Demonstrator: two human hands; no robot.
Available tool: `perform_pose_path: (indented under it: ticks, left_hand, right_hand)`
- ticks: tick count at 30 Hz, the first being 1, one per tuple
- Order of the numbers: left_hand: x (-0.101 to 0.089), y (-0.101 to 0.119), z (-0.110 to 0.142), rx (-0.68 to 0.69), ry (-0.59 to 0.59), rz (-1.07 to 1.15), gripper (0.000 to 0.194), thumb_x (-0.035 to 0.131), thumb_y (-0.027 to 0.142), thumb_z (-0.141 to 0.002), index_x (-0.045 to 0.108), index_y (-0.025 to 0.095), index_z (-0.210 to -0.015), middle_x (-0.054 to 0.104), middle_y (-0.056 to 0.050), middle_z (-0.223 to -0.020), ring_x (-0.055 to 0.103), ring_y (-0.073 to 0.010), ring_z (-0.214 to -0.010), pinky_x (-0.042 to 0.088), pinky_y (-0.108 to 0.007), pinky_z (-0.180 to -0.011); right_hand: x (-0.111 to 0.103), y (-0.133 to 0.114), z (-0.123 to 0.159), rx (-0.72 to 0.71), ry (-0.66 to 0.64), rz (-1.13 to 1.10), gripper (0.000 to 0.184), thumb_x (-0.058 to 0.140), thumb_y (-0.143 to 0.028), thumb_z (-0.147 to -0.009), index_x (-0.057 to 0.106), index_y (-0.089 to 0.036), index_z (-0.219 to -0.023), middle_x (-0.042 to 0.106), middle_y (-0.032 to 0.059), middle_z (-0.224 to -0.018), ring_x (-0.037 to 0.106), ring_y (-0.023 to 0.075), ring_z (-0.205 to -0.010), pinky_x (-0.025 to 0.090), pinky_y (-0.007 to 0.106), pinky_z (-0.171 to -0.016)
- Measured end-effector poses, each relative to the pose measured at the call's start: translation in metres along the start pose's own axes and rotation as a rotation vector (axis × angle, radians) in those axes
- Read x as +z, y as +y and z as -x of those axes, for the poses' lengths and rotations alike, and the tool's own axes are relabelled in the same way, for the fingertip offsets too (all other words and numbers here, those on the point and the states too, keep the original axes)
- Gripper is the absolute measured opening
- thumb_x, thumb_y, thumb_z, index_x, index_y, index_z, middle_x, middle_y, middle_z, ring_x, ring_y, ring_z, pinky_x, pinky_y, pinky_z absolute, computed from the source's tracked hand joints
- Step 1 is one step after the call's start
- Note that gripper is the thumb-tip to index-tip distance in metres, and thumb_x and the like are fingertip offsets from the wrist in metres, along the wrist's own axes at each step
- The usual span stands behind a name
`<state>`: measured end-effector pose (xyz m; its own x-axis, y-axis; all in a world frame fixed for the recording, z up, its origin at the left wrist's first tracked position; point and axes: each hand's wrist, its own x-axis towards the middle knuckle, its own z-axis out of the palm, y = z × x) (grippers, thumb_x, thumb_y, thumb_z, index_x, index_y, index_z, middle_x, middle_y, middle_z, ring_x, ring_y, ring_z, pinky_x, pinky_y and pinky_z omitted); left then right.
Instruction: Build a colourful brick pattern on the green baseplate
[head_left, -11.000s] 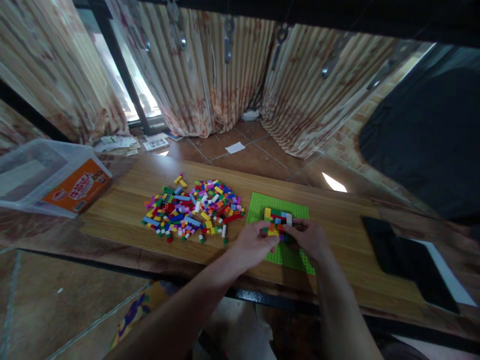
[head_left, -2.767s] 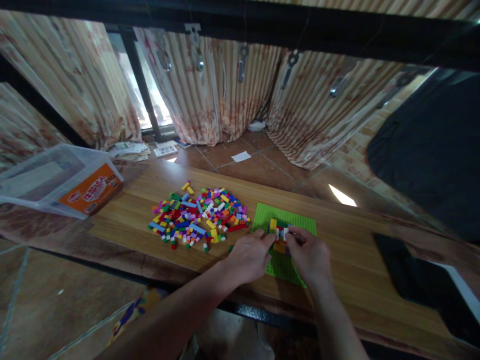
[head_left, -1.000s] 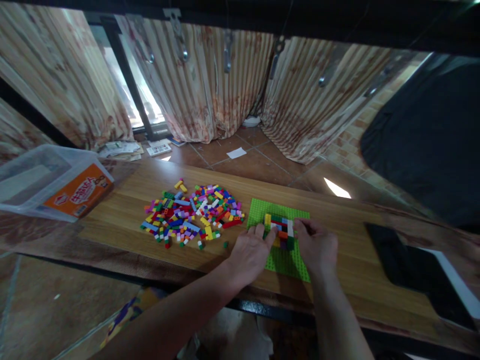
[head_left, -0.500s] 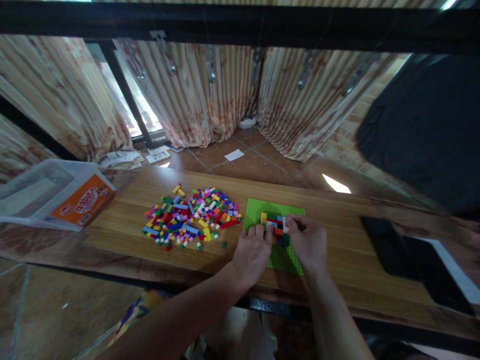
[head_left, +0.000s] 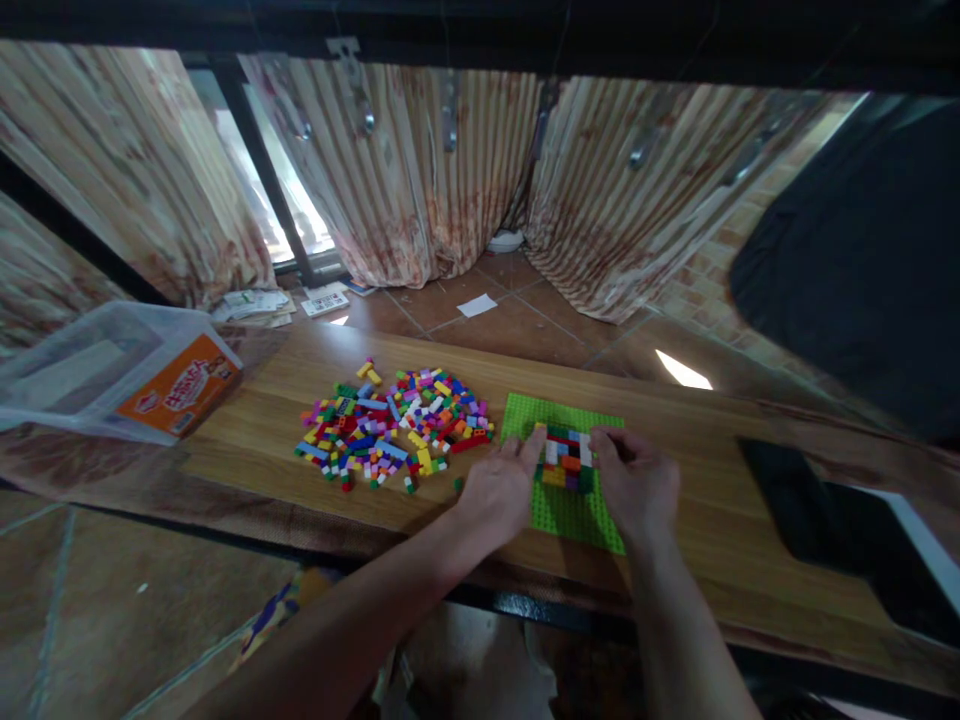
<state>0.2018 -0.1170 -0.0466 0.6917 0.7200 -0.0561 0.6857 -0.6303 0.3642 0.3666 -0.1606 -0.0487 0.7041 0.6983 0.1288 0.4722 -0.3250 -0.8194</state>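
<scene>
A small build of coloured toy bricks point(head_left: 568, 462) stands on a green studded baseplate point(head_left: 574, 525). My left hand point(head_left: 499, 492) lies at its left side, the index finger stretched to the build's upper left corner and the other fingers over the plate's left edge; its thumb is hidden. On the opposite side, my right hand point(head_left: 641, 488) has thumb and index finger bent together at the white bricks of the build's upper right corner. Whether a separate brick is between those fingertips is too small to tell.
A spread pile of loose bricks point(head_left: 390, 425) lies left of the plate on the wooden table point(head_left: 697, 500). Farther left stands a clear plastic box point(head_left: 97, 365) with an orange label. Dark flat objects point(head_left: 787, 505) lie at the right. Curtains hang behind.
The camera view has shifted a little, moving the scene rightward. My left fingers have drawn back from the build's face, with the index finger now at its corner, so more bricks show.
</scene>
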Motion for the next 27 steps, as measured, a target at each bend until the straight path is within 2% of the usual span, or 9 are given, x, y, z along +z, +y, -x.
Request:
perform_pose_path:
  ticks: [2,4,6,10,13,15,18,23,27]
  left_hand:
    - [-0.01,-0.01,-0.001,-0.041,0.078,0.077,0.077,0.05,0.007,-0.076,0.023,0.018,-0.147,0.057,-0.012,-0.12,0.06,-0.0225,-0.101,0.051,-0.033,-0.085]
    - [-0.022,-0.026,-0.002,-0.097,0.193,0.148,0.067,0.046,0.006,-0.08,0.031,0.018,-0.144,0.058,-0.011,-0.12,0.061,-0.0208,-0.099,0.051,-0.032,-0.085]
    - [-0.036,-0.046,-0.004,-0.14,0.331,0.217,0.058,0.041,0.006,-0.083,0.039,0.015,-0.139,0.063,-0.01,-0.113,0.062,-0.0193,-0.097,0.05,-0.032,-0.087]
    - [-0.059,-0.084,-0.004,-0.236,0.525,0.291,0.053,0.044,0.004,-0.08,0.049,0.01,-0.132,0.068,-0.009,-0.098,0.063,-0.0189,-0.088,0.05,-0.032,-0.085]
    - [-0.065,-0.101,-0.003,-0.27,0.636,0.346,0.047,0.046,0.007,-0.082,0.054,0.011,-0.128,0.069,-0.008,-0.093,0.063,-0.0181,-0.084,0.049,-0.032,-0.084]
    - [-0.065,-0.106,-0.003,-0.29,0.667,0.382,0.045,0.047,0.008,-0.082,0.056,0.012,-0.126,0.07,-0.007,-0.089,0.063,-0.0175,-0.083,0.049,-0.031,-0.084]
    - [-0.065,-0.11,-0.003,-0.307,0.688,0.429,0.046,0.048,0.008,-0.082,0.056,0.012,-0.126,0.071,-0.006,-0.089,0.063,-0.0172,-0.082,0.05,-0.031,-0.083]
    - [-0.069,-0.114,-0.001,-0.313,0.717,0.496,0.044,0.05,0.011,-0.082,0.058,0.013,-0.125,0.071,-0.006,-0.091,0.064,-0.0174,-0.083,0.05,-0.031,-0.084]
    - [-0.073,-0.117,0.001,-0.34,0.74,0.532,0.044,0.051,0.011,-0.082,0.059,0.014,-0.125,0.072,-0.006,-0.091,0.065,-0.0175,-0.084,0.05,-0.031,-0.084]
  right_hand:
    - [0.001,0.0,0.001,-0.008,-0.001,-0.008,0.038,0.058,-0.046,-0.077,0.075,-0.014,-0.089,0.074,0.0096,-0.078,0.067,0.0222,-0.066,0.049,0.03,-0.062]
    - [0.003,-0.001,0.003,-0.02,-0.011,-0.011,0.038,0.059,-0.047,-0.077,0.075,-0.014,-0.089,0.074,0.0093,-0.078,0.067,0.022,-0.066,0.049,0.03,-0.062]
    - [0.007,-0.005,0.009,-0.043,-0.046,-0.029,0.037,0.059,-0.046,-0.078,0.075,-0.014,-0.09,0.075,0.0089,-0.081,0.067,0.0222,-0.069,0.05,0.031,-0.065]
    - [0.025,-0.018,0.029,-0.145,-0.196,-0.067,0.033,0.058,-0.045,-0.08,0.074,-0.018,-0.088,0.075,0.0072,-0.088,0.068,0.0219,-0.079,0.051,0.034,-0.077]
    - [0.042,-0.028,0.046,-0.274,-0.367,-0.066,0.028,0.055,-0.041,-0.083,0.073,-0.02,-0.089,0.074,0.0061,-0.09,0.068,0.0208,-0.082,0.05,0.033,-0.079]
    - [0.052,-0.033,0.056,-0.371,-0.48,-0.039,0.025,0.052,-0.037,-0.085,0.072,-0.02,-0.09,0.073,0.0061,-0.09,0.067,0.0201,-0.081,0.05,0.033,-0.076]
    - [0.063,-0.036,0.065,-0.475,-0.554,0.037,0.023,0.05,-0.03,-0.087,0.07,-0.02,-0.09,0.072,0.0059,-0.09,0.066,0.0191,-0.079,0.049,0.032,-0.074]
    - [0.078,-0.037,0.071,-0.558,-0.574,0.118,0.021,0.048,-0.025,-0.088,0.068,-0.021,-0.093,0.071,0.0049,-0.093,0.066,0.0182,-0.083,0.048,0.031,-0.077]
    - [0.085,-0.04,0.069,-0.566,-0.512,0.163,0.023,0.046,-0.025,-0.088,0.069,-0.022,-0.092,0.071,0.005,-0.095,0.066,0.0187,-0.085,0.047,0.032,-0.079]
